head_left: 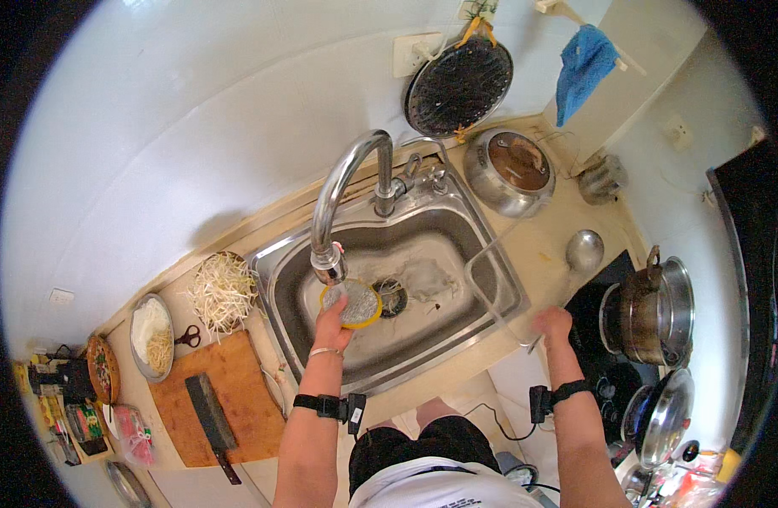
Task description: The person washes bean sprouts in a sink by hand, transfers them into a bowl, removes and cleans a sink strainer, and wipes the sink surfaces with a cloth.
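Note:
My left hand (335, 322) holds a round, yellow-rimmed object (358, 303), perhaps a small bowl or lid, under the faucet (328, 257). Water seems to fall on it above the stainless steel sink (449, 254), near the drain (391, 298). My right hand (553, 322) is over the counter between the sink and the black cooktop (589, 324), blurred; a thin metal handle or rod shows beside its fingers, and whether the hand grips it is unclear. A metal ladle (584, 251) lies on the counter beyond that hand.
Left of the sink are bean sprouts (225, 292), a bowl (142, 346) of white and yellowish food, scissors (189, 336) and a cleaver (211, 413) on a wooden cutting board (255, 394). A lidded pot (509, 171) stands at the back right; a steel pot (649, 314) is on the cooktop.

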A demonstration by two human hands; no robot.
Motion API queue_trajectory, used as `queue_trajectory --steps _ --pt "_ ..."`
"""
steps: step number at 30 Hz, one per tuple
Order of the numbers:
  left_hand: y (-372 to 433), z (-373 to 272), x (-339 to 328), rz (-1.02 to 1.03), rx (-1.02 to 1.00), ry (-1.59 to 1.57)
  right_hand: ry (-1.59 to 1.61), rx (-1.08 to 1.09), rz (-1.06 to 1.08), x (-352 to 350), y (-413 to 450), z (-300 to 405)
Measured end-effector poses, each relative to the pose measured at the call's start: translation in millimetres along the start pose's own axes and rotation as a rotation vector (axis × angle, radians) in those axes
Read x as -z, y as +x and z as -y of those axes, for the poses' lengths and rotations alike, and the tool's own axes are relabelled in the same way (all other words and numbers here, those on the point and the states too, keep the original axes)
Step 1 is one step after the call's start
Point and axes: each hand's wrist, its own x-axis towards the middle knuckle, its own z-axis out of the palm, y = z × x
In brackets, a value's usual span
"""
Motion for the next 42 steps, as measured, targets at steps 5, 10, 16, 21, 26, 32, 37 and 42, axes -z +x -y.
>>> queue_trajectory --steps 5,10,16,21,26,32,37,42 --pt "-3.9 -3.1 4.9 -0.008 -0.045 0.061 -0.193 -0.222 0.278 60.8 2.0 65.1" --pt "-16.5 -13.0 -7.6 -0.068 -0.083 -0.001 0.33 -0.185 -0.772 135.0 -29.2 179.7" --pt "-10.6 -15.9 -6.0 -0.068 -0.101 0.002 0.755 0.192 -0.12 138.8 -5.9 344.8" --pt "-3.1 -14.2 -3.2 -0.054 -0.079 -0.007 1.114 -0.182 0.401 120.5 95.7 416.3" --pt "-6.3 -16.7 -14.5 -0.024 -0.025 -0.047 1.111 -0.109 0.247 117.4 176.4 430.9" --pt "2.2 -10.6 -11.5 0.049 -0.085 -0.032 1.078 0.129 0.136 106.8 186.0 421.2" --pt "2.1 -6.2 -12.1 -0.008 -0.086 -0.109 0.971 0.049 0.211 73.6 91.1 418.5" --pt "-3.6 10.3 -28.0 0.023 -0.04 -0.15 1.431 -0.423 1.014 65.6 -24.4 427.9"
